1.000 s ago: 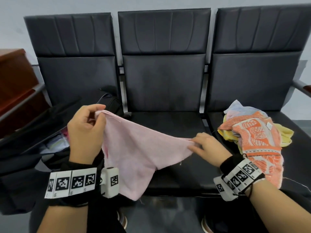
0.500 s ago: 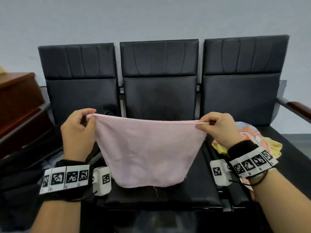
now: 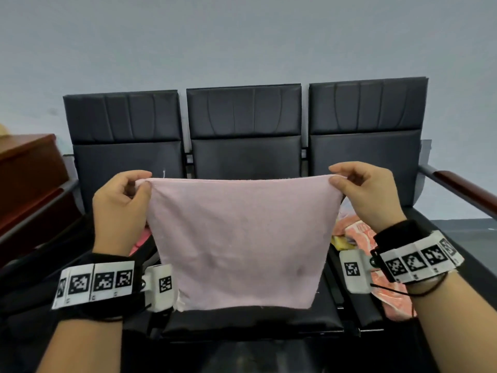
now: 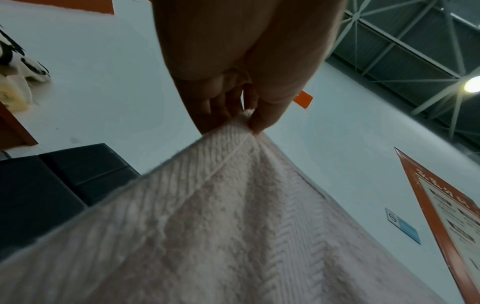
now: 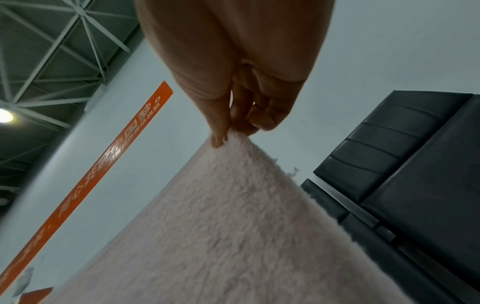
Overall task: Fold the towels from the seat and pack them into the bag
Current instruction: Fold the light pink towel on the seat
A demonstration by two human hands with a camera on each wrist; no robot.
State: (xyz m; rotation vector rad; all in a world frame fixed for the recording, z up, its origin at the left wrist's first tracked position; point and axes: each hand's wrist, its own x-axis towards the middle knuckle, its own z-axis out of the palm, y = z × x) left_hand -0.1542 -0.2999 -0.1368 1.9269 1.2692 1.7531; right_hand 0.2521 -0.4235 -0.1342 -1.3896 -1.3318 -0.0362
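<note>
Against a pale grey wall stood a row of three black padded seats (image 3: 243, 157). In front of the middle seat, a pink towel (image 3: 239, 238) hung spread flat in the air, its top edge pulled taut and level. The left hand (image 3: 118, 208) pinched the towel's upper left corner between thumb and curled fingers; the right hand (image 3: 368, 192) pinched the upper right corner the same way. Both wrists wore black bands with printed square markers. Behind the right wrist, a heap of orange and yellow towels (image 3: 357, 232) lay on the right-hand seat. At far left stood a reddish-brown wooden cabinet (image 3: 27, 168).
</note>
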